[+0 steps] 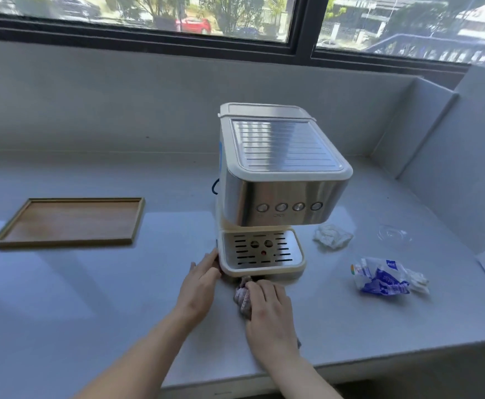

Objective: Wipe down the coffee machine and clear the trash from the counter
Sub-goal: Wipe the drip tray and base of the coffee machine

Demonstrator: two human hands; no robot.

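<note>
Coffee machine (278,182) upright on counter (91,298). Left hand (203,276), fingers straight, touching its base at the left corner. Right hand (267,309) just in front of machine, fingers curled over bunched cloth (242,295), pressing down. Crumpled tissue (333,236) and blue wrapper (382,279) right of machine; wooden tray (68,223) well left.

Print on the blue packet (385,279) seems too blurred to read.
</note>
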